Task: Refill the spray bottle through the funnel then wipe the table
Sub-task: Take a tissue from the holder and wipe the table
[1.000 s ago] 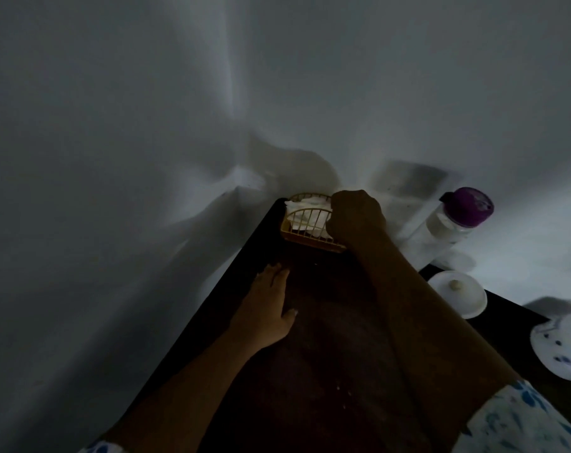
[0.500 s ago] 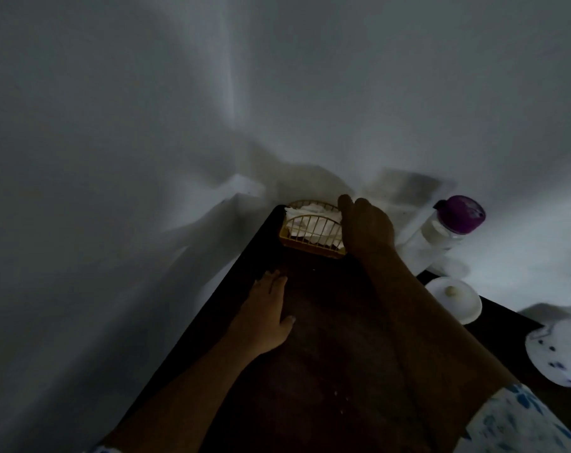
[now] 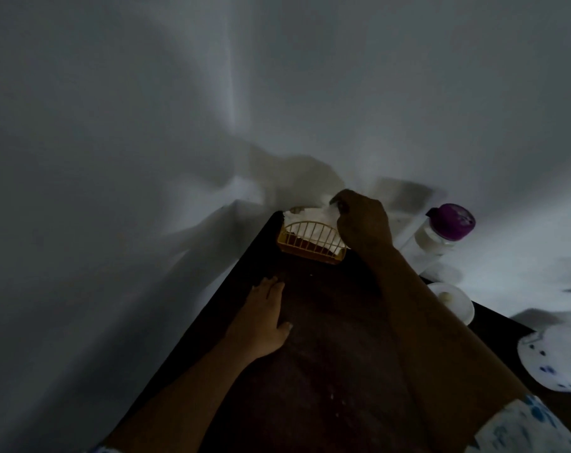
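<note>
Two hands are working apart from each other: the left hand (image 3: 261, 318) lies flat with straight fingers on the dark desk (image 3: 326, 371), while the right hand (image 3: 362, 220) reaches to the far end and pinches a white tissue (image 3: 310, 214) at the top of a yellow slatted holder (image 3: 310, 248). A pull from that one corner could tear the thin sheet or drag a wad of others out with it. The light holder sits at the desk's far edge by the wall with nothing steadying it, so it might tip or slide; the left hand is well short of it. The right forearm also passes near the clear bottle (image 3: 441, 235) with the purple cap, so a careless draw back could knock it over. The tissue looks soft and crumpled, pale against the gloom, its upper edge lifted in the fingertips and the rest tucked behind the slats. The bottle is to the right of the holder and appears tilted; how full it is cannot be made out. A small white round dish (image 3: 457, 304) lies just in front of it, and whether that is the funnel is unclear.
</note>
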The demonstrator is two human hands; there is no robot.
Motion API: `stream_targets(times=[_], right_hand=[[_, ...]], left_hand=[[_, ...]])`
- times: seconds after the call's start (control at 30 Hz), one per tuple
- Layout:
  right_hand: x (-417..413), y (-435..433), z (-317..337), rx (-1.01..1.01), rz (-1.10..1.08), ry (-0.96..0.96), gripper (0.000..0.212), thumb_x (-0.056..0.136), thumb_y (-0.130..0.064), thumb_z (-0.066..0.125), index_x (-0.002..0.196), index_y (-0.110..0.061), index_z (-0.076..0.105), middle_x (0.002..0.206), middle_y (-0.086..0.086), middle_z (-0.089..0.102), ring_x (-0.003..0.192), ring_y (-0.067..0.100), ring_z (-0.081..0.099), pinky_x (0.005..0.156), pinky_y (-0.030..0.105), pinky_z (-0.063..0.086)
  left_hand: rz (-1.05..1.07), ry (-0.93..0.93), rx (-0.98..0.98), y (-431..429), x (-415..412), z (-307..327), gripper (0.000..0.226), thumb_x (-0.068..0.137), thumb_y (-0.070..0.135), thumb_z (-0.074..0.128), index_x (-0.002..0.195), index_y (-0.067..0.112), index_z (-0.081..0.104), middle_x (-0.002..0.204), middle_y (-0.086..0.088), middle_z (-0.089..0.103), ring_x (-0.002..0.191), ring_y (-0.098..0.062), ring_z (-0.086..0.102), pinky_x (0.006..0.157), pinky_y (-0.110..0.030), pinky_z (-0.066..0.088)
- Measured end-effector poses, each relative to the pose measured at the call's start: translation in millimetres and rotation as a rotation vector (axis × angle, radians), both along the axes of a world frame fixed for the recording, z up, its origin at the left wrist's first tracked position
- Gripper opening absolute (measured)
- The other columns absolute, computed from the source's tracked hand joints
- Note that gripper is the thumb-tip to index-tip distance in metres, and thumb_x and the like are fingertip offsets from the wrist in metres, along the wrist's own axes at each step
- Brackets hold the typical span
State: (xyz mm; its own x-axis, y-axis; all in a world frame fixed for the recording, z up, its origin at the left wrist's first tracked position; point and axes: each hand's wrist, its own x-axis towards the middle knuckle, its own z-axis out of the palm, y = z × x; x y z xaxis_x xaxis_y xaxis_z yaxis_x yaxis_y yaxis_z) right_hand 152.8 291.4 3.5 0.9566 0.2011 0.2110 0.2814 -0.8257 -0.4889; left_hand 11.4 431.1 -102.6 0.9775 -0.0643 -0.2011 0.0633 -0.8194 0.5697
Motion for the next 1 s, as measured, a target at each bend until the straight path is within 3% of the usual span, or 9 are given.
stream_targets(times=[0.1,0.23,0.4,0.53,0.63,0.7,0.8,0.93,1.0], right_hand=[[0,1,2,0.064,-0.021,-0.144,0.021,0.096,-0.010,0.043,0.102,-0.003,0.061,0.098,0.016,0.062,0.087,0.027,0.057,0.069,0.027,0.038],[-3,3,9,0.311,-0.117,-0.179,0.022,0.100,-0.021,0.039,0.084,-0.008,0.048,0.071,0.003,0.052,0.063,0.013,0.045,0.060,0.026,0.032],[-10,3,18,0.467,-0.155,-0.068,0.034,0.093,-0.045,0.044,0.090,-0.011,0.040,0.069,-0.009,0.044,0.070,0.022,0.059,0.057,0.035,0.050],[-20,5,21,0.724,-0.179,0.057,0.025,0.087,-0.016,0.062,0.100,-0.015,0.040,0.085,-0.008,0.050,0.086,0.022,0.062,0.075,0.047,0.056],[-38,5,23,0.813,-0.179,0.078,0.022,0.089,-0.004,0.056,0.102,-0.013,0.041,0.085,-0.007,0.050,0.074,0.013,0.057,0.069,0.042,0.055],[-50,4,21,0.878,-0.170,0.123,0.024,0.089,-0.002,0.055,0.104,-0.017,0.045,0.090,-0.004,0.052,0.079,0.021,0.060,0.067,0.044,0.055],[-72,0,16,0.819,-0.155,0.171,0.027,0.087,-0.007,0.060,0.108,-0.023,0.052,0.102,-0.004,0.055,0.088,0.016,0.060,0.073,0.040,0.056],[-121,-7,1,0.622,-0.100,0.226,0.017,0.080,-0.014,0.069,0.094,-0.018,0.060,0.093,0.000,0.065,0.083,0.008,0.061,0.069,0.025,0.052],[-150,-11,-9,0.582,-0.073,0.302,0.012,0.080,-0.013,0.070,0.085,-0.020,0.062,0.086,-0.003,0.066,0.076,0.001,0.062,0.061,0.014,0.048]], left_hand=[[-0.005,0.018,0.002,0,0,4,0.079,0.087,0.034,0.058,0.147,0.017,0.009,0.156,-0.002,0.007,0.144,-0.018,0.000,0.114,-0.030,0.005],[-0.006,0.056,-0.003,-1,-3,9,0.078,0.088,0.034,0.056,0.147,0.019,0.007,0.156,-0.003,0.007,0.144,-0.019,0.001,0.115,-0.033,0.007],[0.073,0.061,-0.120,-3,-11,14,0.073,0.089,0.033,0.056,0.146,0.023,0.011,0.155,-0.001,0.013,0.141,-0.019,0.018,0.112,-0.034,0.025],[0.104,0.002,-0.222,-8,-17,18,0.070,0.089,0.032,0.056,0.145,0.025,0.016,0.154,0.002,0.017,0.139,-0.015,0.024,0.110,-0.030,0.027],[0.116,-0.017,-0.312,-12,-21,23,0.067,0.089,0.032,0.056,0.144,0.028,0.018,0.153,0.004,0.018,0.138,-0.014,0.026,0.109,-0.030,0.032],[0.146,-0.062,-0.373,-14,-23,27,0.063,0.090,0.033,0.055,0.144,0.028,0.021,0.151,0.005,0.024,0.135,-0.011,0.030,0.104,-0.024,0.032],[0.269,-0.116,-0.611,-17,-26,39,0.048,0.093,0.035,0.047,0.138,0.027,0.034,0.142,0.006,0.040,0.127,-0.007,0.040,0.099,-0.021,0.033],[0.507,-0.071,-1.134,-26,-37,64,0.033,0.088,0.044,0.042,0.119,0.031,0.046,0.116,0.000,0.058,0.102,-0.019,0.061,0.085,-0.038,0.053],[0.547,-0.075,-1.102,-29,-48,70,0.043,0.084,0.039,0.057,0.123,0.024,0.046,0.111,0.000,0.059,0.096,-0.018,0.062,0.080,-0.037,0.055]])
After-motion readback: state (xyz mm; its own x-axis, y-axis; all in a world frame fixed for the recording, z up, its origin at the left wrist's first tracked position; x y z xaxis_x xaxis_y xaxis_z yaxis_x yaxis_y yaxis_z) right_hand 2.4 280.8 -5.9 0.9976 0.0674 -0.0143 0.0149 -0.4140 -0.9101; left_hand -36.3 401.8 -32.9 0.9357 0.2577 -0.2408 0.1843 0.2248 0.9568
